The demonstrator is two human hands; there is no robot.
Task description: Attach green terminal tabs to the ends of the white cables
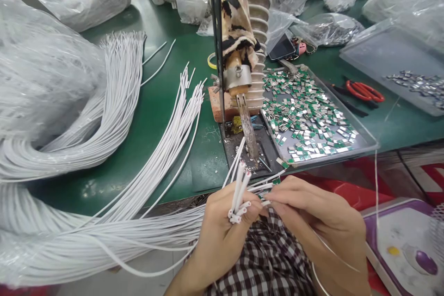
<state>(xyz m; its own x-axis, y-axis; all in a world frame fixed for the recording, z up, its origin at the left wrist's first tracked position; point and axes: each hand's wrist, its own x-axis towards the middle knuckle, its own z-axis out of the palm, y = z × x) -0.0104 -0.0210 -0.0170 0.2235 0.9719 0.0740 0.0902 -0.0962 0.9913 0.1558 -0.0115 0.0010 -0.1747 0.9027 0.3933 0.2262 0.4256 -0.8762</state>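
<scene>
My left hand [224, 226] is closed around several white cables [238, 189], whose cut ends stick up between thumb and fingers. Close beside its thumb tip, my right hand [321, 219] pinches at a white cable end and a small green circuit board [276, 180]; which of these its fingertips grip is partly hidden. Another small board [282, 163] lies at the near edge of the tray. Just beyond my hands, a soldering iron [248, 129] points down from its clamp over a dark, solder-specked plate [231, 152].
A clear tray [369, 141] holds many small green boards. Pliers with red handles [364, 91] lie right of it, near another tray [357, 55] of metal parts. Thick cable bundles [118, 97] fill the left. A ribbed hose [255, 4] rises behind the iron. Thin wire [377, 194] hangs at right.
</scene>
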